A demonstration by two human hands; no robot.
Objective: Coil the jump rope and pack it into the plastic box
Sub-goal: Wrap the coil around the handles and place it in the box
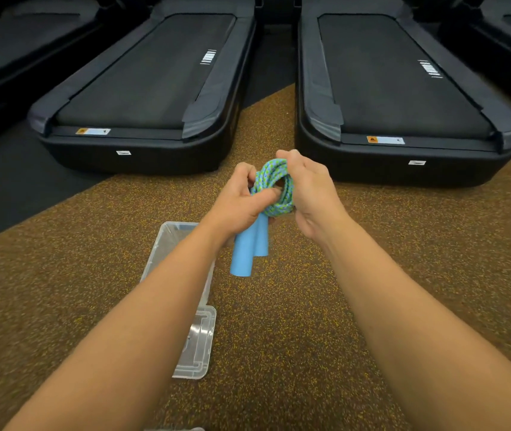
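The coiled jump rope [274,185] is held in mid-air between both hands, above the speckled floor [294,306]. The left hand [241,202] is curled round the coil's near side and the tops of the two blue handles [249,245], which hang down side by side. The right hand [308,194] is closed on the coil's far side, fingers wrapped over the loops. The clear plastic box [162,244] is seen open on the floor under the left forearm, its lid [200,345] lying just beside it. Two treadmills [142,88] are aligned behind.
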